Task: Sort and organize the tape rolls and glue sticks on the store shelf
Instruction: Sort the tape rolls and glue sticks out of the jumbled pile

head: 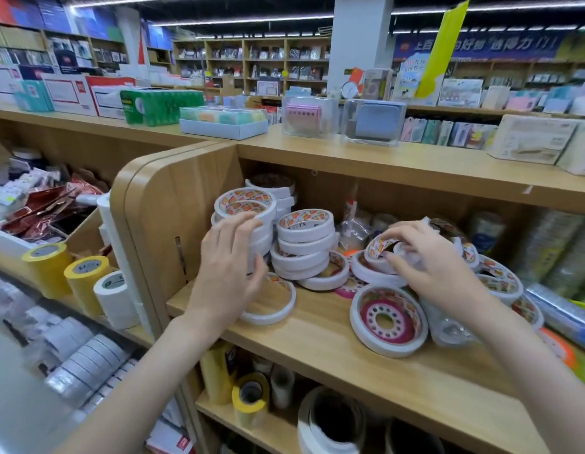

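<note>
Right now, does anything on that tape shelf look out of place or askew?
Yes. The stack of white tape rolls leans, its rolls offset. To its right, loose rolls lie flat and overlapping, unstacked, around the right hand.

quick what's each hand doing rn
left hand: open, fingers against the tall tape stack
right hand: closed on a tape roll

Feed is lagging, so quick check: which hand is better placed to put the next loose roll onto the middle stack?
Right. The right hand already grips a loose tape roll beside the middle stack. The left hand is busy bracing the tall stack by the shelf wall.
</note>
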`<state>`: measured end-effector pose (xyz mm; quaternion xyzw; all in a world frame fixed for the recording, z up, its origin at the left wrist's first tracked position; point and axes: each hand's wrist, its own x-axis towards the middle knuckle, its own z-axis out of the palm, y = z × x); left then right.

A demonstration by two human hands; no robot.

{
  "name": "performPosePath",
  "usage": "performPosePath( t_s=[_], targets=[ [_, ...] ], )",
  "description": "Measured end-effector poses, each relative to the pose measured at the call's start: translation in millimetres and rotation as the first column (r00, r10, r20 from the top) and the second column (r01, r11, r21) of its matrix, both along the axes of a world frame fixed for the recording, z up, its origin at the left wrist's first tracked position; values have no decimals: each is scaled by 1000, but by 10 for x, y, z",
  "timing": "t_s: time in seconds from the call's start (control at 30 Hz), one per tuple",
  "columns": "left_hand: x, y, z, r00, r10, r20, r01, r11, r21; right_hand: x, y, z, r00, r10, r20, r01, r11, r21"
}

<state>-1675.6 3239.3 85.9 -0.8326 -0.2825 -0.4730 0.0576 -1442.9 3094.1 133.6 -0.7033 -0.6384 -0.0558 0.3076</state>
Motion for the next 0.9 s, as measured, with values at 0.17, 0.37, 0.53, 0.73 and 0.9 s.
performPosePath(
  t_s=[0.17,0.37,0.53,0.73,0.9],
  targets=[
    [254,-235,-170,990,-88,-108,90,996,13,268,-225,55,946,-27,323,66,992,-110],
    [649,-252,-164,942,31,-333,-6,997,73,341,13,31,834,-105,541,320,892,-320],
    [638,-123,-248,906,69,-418,-38,996,83,429,-125,-14,886,-241,396,335,923,-188],
    [588,-76,-226,901,28,-433,4,997,73,577,-231,-25,956,-100,275,141,981,-134],
    [474,-73,-168,911,-106,-399,121,992,14,647,-286,-5,999,-31,21,29,996,87]
  ],
)
